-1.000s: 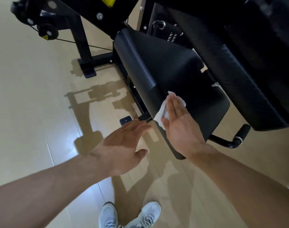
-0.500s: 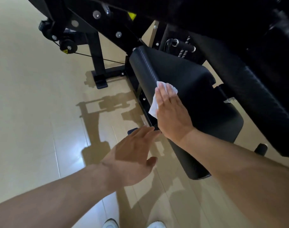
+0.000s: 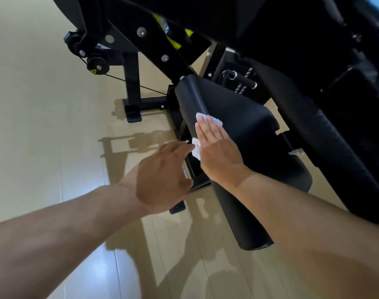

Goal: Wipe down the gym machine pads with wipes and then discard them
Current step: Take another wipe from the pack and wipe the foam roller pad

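Head view showed the right hand (image 3: 218, 152) flat, pressing a crumpled white wipe (image 3: 208, 119) onto the long black padded seat (image 3: 248, 130), which ran away up-left; the left hand (image 3: 164, 175) hovered spread beside it (empty).

Crumpled white wipe (image 3: 209, 120) flat against black textured seat pad (image 3: 244, 117), near its left edge

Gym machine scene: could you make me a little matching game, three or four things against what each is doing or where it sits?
Things:
1. wipe
2. right hand
3. left hand
4. seat pad

States:
A. hovers above the floor, holding nothing
B. black, being wiped
C. white, trapped under a palm
D. lies flat, pressing on the pad

Pairs: 1-C, 2-D, 3-A, 4-B
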### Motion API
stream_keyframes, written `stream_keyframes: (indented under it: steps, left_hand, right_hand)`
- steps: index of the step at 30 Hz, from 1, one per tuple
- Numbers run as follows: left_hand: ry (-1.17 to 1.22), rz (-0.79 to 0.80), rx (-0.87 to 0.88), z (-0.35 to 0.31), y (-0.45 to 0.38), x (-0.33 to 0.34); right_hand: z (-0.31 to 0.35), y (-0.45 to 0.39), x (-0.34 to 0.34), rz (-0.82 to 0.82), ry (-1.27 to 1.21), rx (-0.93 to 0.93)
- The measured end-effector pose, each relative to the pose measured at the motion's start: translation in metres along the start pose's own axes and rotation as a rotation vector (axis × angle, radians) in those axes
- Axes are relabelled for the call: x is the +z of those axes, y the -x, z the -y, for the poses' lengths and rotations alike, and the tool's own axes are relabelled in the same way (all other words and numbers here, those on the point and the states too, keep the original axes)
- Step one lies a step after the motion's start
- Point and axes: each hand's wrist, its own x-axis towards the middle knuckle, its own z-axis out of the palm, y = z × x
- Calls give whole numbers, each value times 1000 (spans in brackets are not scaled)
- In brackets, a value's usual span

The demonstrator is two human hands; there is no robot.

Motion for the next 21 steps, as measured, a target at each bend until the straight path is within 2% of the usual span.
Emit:
stream_keyframes:
  steps: [2,5,8,11,13,15,18,21]
  left_hand:
    - [-2,21,-13,2,1,1]
    - [-8,58,-36,-1,3,-1]
    - [-32,66,-45,-2,3,-4]
    - [-53,56,-69,0,5,-7]
    - [-58,55,-87,2,7,-8]
    - [-56,54,-94,3,8,-7]
    - [-76,70,-92,5,11,-7]
    - [-84,155,-74,3,15,-8]
  right_hand:
    - [8,4,5,11,-12,44]
    - [9,53,18,102,65,-14]
    - [-4,104,25,113,-25,-1]
    - [-12,100,8,153,-317,244]
    - [-14,72,3,166,-425,310]
    - [-10,43,0,121,-436,256]
    - [-2,33,1,25,-288,172]
    - [2,57,6,81,-236,81]
